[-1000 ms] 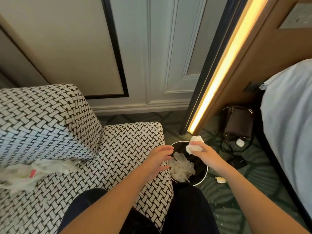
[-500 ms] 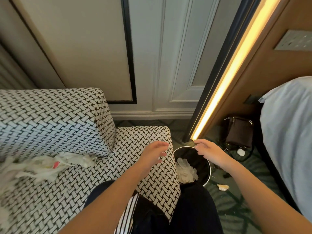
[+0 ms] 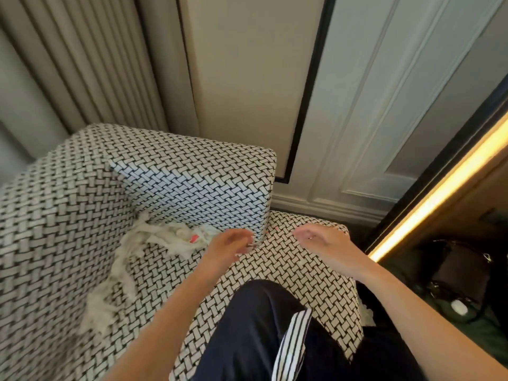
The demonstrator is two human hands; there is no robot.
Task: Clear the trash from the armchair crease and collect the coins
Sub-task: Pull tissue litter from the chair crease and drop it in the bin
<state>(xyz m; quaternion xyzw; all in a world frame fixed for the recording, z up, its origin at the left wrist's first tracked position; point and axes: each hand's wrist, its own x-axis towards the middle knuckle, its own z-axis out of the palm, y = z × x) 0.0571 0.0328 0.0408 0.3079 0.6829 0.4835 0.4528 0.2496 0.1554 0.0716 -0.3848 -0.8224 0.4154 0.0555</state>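
both hands (image 3: 233,243) empty above armchair (image 3: 192,177), trash (image 3: 167,239) in crease

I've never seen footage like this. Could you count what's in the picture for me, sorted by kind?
Bare hands: 2, the left hand and the right hand, both empty
Black-and-white woven armchair: 1
Trail of crumpled white trash along the armchair crease: 1
Dark brown bag on the floor: 1
Total: 5
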